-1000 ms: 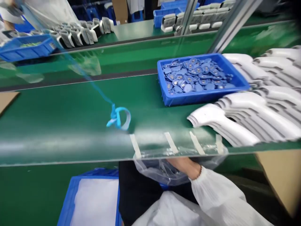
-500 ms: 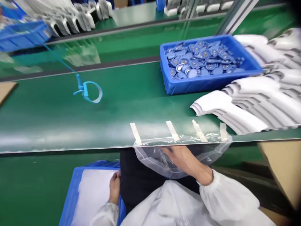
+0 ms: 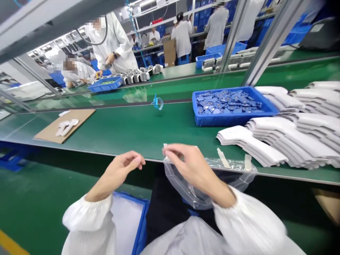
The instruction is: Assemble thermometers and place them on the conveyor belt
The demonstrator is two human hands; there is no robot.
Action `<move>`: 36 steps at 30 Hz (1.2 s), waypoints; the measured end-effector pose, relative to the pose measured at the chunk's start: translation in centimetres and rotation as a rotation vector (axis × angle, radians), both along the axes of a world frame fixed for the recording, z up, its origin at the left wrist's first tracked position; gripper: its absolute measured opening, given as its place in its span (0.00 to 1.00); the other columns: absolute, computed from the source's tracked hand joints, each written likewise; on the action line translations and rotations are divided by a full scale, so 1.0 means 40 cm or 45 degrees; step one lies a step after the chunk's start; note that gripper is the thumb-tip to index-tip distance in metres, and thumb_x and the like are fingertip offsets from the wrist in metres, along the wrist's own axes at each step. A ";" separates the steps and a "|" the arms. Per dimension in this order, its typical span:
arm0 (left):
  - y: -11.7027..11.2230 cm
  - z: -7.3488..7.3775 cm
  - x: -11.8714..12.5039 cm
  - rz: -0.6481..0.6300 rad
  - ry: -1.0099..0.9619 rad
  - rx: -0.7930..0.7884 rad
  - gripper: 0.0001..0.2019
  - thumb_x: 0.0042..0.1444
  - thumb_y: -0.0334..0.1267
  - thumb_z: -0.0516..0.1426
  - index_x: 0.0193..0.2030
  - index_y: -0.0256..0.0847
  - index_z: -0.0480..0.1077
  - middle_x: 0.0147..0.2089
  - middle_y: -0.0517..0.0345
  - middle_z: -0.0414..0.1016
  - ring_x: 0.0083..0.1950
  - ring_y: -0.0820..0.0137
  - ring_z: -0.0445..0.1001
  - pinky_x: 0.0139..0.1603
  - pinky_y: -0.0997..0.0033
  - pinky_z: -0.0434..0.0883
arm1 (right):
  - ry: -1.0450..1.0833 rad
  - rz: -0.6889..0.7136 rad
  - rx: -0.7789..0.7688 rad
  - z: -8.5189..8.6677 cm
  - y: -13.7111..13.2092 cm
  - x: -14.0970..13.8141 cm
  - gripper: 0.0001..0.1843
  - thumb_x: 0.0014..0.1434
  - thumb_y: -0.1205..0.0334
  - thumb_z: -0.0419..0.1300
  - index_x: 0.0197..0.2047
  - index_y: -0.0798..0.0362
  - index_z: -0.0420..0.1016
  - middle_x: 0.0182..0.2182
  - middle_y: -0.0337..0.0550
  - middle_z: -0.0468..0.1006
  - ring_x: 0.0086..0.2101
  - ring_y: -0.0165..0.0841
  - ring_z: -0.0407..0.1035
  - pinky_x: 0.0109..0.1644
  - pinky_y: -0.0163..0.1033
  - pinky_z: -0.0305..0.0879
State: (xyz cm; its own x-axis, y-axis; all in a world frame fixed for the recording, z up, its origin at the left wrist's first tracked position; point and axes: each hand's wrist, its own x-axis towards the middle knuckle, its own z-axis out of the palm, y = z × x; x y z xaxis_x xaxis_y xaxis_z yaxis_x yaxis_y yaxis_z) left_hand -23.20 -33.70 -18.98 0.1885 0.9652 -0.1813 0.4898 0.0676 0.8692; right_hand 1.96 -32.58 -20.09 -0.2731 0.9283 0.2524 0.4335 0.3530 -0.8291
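The left hand (image 3: 120, 173) hangs in the air just off the near edge of the green bench, its fingers curled into a narrow pinch with nothing visible in them. The right hand (image 3: 192, 168) is pinched too, up at the top corner of a clear plastic bag (image 3: 183, 187), and a small white strip of tape (image 3: 165, 146) sticks up just by its fingertips. The bag hangs over the bench edge below that hand, its top held to the edge by two more tape strips (image 3: 223, 158) to the right. Both arms wear loose white sleeves (image 3: 89, 216), gathered at the wrist.

To the right of the bag, white plastic shells (image 3: 289, 141) lie in overlapping stacks on the green bench (image 3: 132, 131). Behind them sits a blue tray (image 3: 198, 120) heaped with small blue tags. A blue loop of cord (image 3: 157, 102) lies at the bench's far edge, upper middle of the frame. At left, a cardboard sheet (image 3: 45, 132) carries a few white pieces (image 3: 66, 126). Below the hands, in the lower middle, is the rim of a blue bin (image 3: 142, 226) lined with white. Beyond the far bench, upper left, co-workers (image 3: 106, 42) stand and sit in white coats — one with a hand over a blue tray (image 3: 105, 85).
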 end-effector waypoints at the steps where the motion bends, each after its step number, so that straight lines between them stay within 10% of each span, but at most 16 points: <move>1: 0.025 0.007 0.007 0.050 0.001 0.061 0.18 0.66 0.54 0.57 0.40 0.41 0.76 0.40 0.57 0.77 0.43 0.67 0.73 0.51 0.71 0.67 | -0.010 -0.077 0.051 0.016 0.055 -0.033 0.11 0.69 0.61 0.57 0.46 0.46 0.81 0.44 0.33 0.83 0.41 0.29 0.75 0.48 0.33 0.68; 6: 0.067 -0.020 0.089 0.119 -0.100 0.202 0.13 0.64 0.47 0.59 0.39 0.38 0.75 0.39 0.56 0.78 0.41 0.67 0.73 0.47 0.71 0.68 | -0.110 -0.625 0.024 0.025 0.354 -0.167 0.34 0.62 0.56 0.63 0.66 0.62 0.62 0.64 0.67 0.63 0.53 0.48 0.70 0.55 0.51 0.66; 9: -0.003 -0.080 0.150 -0.192 -0.205 0.042 0.09 0.63 0.40 0.59 0.39 0.38 0.77 0.38 0.56 0.79 0.40 0.68 0.74 0.44 0.72 0.69 | -0.189 -0.668 -0.018 0.004 0.452 -0.195 0.21 0.63 0.56 0.61 0.54 0.62 0.73 0.58 0.63 0.69 0.52 0.49 0.69 0.55 0.50 0.63; 12: -0.092 -0.165 0.191 -0.375 -0.481 -0.160 0.08 0.60 0.39 0.61 0.37 0.36 0.79 0.36 0.54 0.79 0.37 0.70 0.75 0.41 0.74 0.70 | -0.212 -0.551 0.012 -0.016 0.467 -0.182 0.19 0.68 0.52 0.55 0.46 0.59 0.79 0.47 0.53 0.76 0.48 0.39 0.68 0.55 0.44 0.59; 19: -0.190 -0.302 0.167 -0.254 -0.638 -0.365 0.09 0.57 0.41 0.63 0.38 0.38 0.81 0.37 0.52 0.79 0.38 0.68 0.76 0.43 0.70 0.72 | -0.100 -0.298 -0.096 -0.039 0.360 -0.140 0.18 0.68 0.48 0.55 0.40 0.52 0.79 0.39 0.43 0.81 0.32 0.28 0.67 0.39 0.37 0.60; 24: -0.173 -0.274 0.100 -0.172 -0.776 -0.376 0.13 0.59 0.46 0.64 0.37 0.35 0.79 0.39 0.48 0.80 0.39 0.67 0.76 0.44 0.69 0.72 | -0.031 0.064 -0.269 -0.044 0.238 -0.105 0.24 0.64 0.39 0.59 0.31 0.51 0.77 0.32 0.42 0.79 0.30 0.29 0.68 0.35 0.36 0.63; 28: -0.172 -0.231 0.078 -0.092 -0.967 -0.336 0.15 0.64 0.47 0.62 0.39 0.35 0.78 0.40 0.48 0.78 0.40 0.68 0.75 0.44 0.69 0.70 | -0.194 0.016 -0.286 -0.064 0.122 -0.070 0.26 0.64 0.34 0.57 0.35 0.47 0.79 0.32 0.39 0.80 0.30 0.31 0.70 0.33 0.36 0.63; 36: -0.055 -0.141 0.185 0.488 -1.064 0.070 0.24 0.58 0.56 0.66 0.50 0.38 0.73 0.49 0.47 0.76 0.49 0.65 0.73 0.54 0.64 0.70 | -0.246 0.010 0.000 -0.074 0.037 -0.081 0.19 0.69 0.46 0.55 0.39 0.49 0.81 0.33 0.39 0.81 0.31 0.32 0.71 0.36 0.37 0.63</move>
